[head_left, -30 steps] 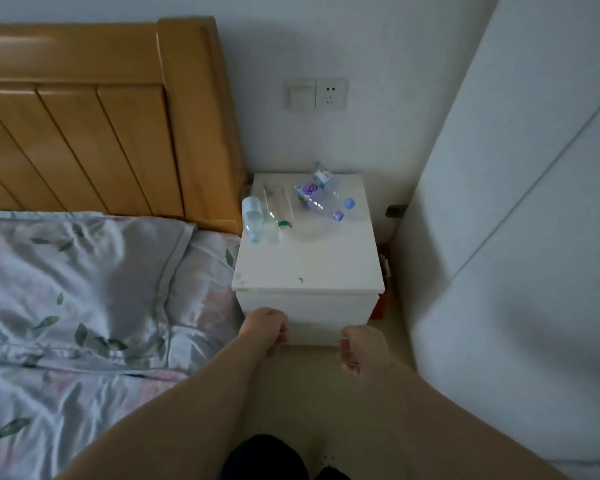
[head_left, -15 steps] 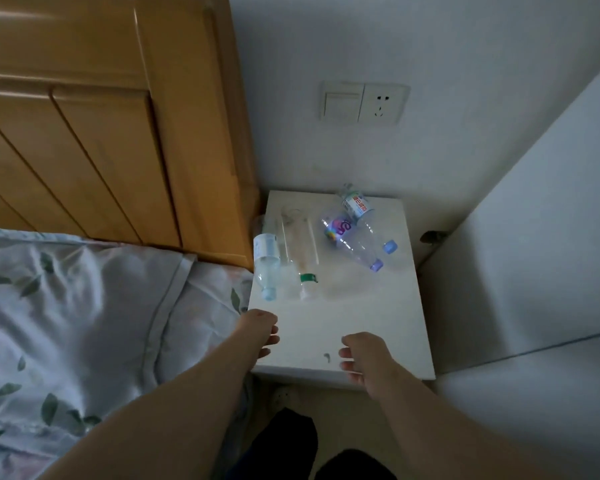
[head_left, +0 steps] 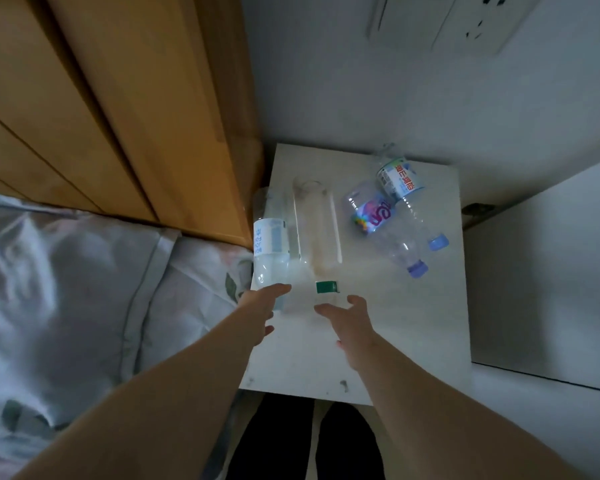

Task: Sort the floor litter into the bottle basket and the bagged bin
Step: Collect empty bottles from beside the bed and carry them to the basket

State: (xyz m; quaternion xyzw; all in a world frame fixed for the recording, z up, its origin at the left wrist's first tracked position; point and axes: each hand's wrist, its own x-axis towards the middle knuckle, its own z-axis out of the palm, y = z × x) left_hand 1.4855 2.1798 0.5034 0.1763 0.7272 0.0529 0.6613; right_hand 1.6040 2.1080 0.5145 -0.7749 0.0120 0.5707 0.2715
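Several empty clear plastic bottles lie on a white nightstand. A bottle with a pale blue label lies at the left edge, and beside it a tall clear bottle with a green neck band. Two blue-capped bottles lie at the back right: one with a purple label, one with a white and red label. My left hand reaches with straight fingers to the neck end of the pale-label bottle. Just below the green band my right hand is spread open. Neither hand holds anything. No basket or bin is in view.
A wooden headboard and a bed with floral bedding stand to the left. A white wardrobe panel closes off the right. A wall switch and socket sit above the nightstand. My dark-clothed legs stand at its front edge.
I have leaned in over the nightstand. Both hands have moved forward from its front edge to the near ends of the two left bottles, and their fingers have uncurled.
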